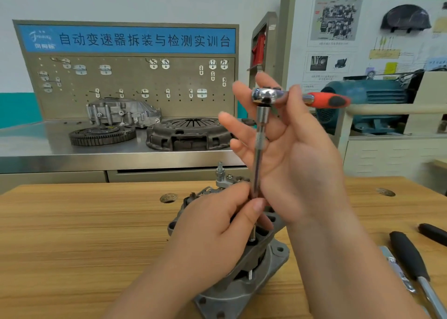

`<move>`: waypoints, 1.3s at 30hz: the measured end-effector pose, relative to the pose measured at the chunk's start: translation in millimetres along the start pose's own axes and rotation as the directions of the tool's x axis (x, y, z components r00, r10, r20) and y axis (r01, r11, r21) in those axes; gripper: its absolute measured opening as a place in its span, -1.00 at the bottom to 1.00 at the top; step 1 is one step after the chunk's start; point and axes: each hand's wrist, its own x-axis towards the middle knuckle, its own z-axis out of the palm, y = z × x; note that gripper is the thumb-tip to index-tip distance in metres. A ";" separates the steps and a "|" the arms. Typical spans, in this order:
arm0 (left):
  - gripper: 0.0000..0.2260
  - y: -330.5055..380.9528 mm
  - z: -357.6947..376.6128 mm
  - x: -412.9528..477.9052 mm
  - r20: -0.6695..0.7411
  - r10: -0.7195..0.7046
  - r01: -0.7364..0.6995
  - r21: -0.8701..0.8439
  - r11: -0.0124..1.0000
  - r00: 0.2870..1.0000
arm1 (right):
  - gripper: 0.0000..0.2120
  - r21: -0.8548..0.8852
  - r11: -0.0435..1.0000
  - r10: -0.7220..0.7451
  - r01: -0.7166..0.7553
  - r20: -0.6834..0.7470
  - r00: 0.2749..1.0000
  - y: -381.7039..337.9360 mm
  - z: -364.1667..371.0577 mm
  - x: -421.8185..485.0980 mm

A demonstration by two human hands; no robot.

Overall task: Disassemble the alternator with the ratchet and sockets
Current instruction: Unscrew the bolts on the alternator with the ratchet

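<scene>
— Wooden bench (72, 234) up front, a steel counter (60, 154) behind it carrying a gear housing (121, 111), a flywheel (101, 134) and a clutch cover (188, 133), all under a pegboard (135, 81). Where's the alternator?

— On the bench, near the middle and close to the person. The alternator (256, 265) sits tilted, its flange low, and the left hand partly covers it.

— And the ratchet?

— Raised above it. The ratchet (268, 96) has a chrome head and a red handle pointing right, and a long extension (258, 154) drops from the head to a spot on the alternator's top.

— What is the right hand doing?

— The right hand (290, 154) is spread wide, fingers straight, its palm against the extension and the fingertips up by the ratchet head. It isn't clasped round anything.

— The left?

— The left hand (217, 226) pinches the lower part of the extension between thumb and fingers, just above the alternator.

— Anything else on the bench?

— Two black-handled tools (408, 255) lie at the right edge, well apart from the alternator
</scene>
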 end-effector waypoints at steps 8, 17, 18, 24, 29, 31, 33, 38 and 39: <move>-0.74 0.2 -0.2 2.3 0.008 -0.036 0.037 -0.028 0.999 0.999 | -0.83 -0.187 0.951 -0.244 0.246 0.033 0.969 2.9 0.5 -0.3; -0.77 -2.4 -0.4 0.9 0.008 -0.035 0.035 -0.035 0.999 0.999 | -0.85 -0.161 0.971 -0.177 0.175 0.004 0.984 -0.2 -2.2 -0.3; -0.78 -2.2 -0.1 1.0 0.013 -0.039 0.039 -0.046 0.998 0.999 | -0.85 -0.251 0.933 -0.265 0.257 0.004 0.964 0.5 -1.1 -1.2; -0.76 -1.1 0.8 -0.5 -0.008 0.015 -0.015 -0.055 0.998 1.000 | -0.75 -0.119 0.985 -0.127 0.126 0.000 0.992 -1.2 2.1 -2.0; -0.81 -1.7 0.2 0.6 0.016 0.044 -0.044 0.025 0.999 0.999 | -0.50 -0.028 0.995 0.098 -0.096 0.061 0.993 -4.4 -2.0 -0.5; -0.81 -1.5 -0.4 0.9 0.016 0.030 -0.030 -0.002 1.000 0.999 | -0.37 -0.068 0.993 0.101 -0.096 0.076 0.992 -3.2 -3.3 -0.6; -0.81 -1.4 -0.2 0.9 0.014 0.014 -0.013 -0.040 0.999 1.000 | -0.28 -0.147 0.986 0.089 -0.076 0.079 0.993 -2.9 -5.5 0.8; -0.89 -1.0 1.4 1.2 0.005 0.002 -0.002 -0.066 0.998 1.000 | -0.35 -0.402 0.915 0.064 -0.016 0.106 0.992 -8.5 -19.1 7.9; -0.89 -0.3 1.0 1.4 0.003 0.005 -0.005 -0.060 0.998 1.000 | -0.39 -0.437 0.899 0.059 -0.001 0.120 0.991 -10.2 -22.8 8.2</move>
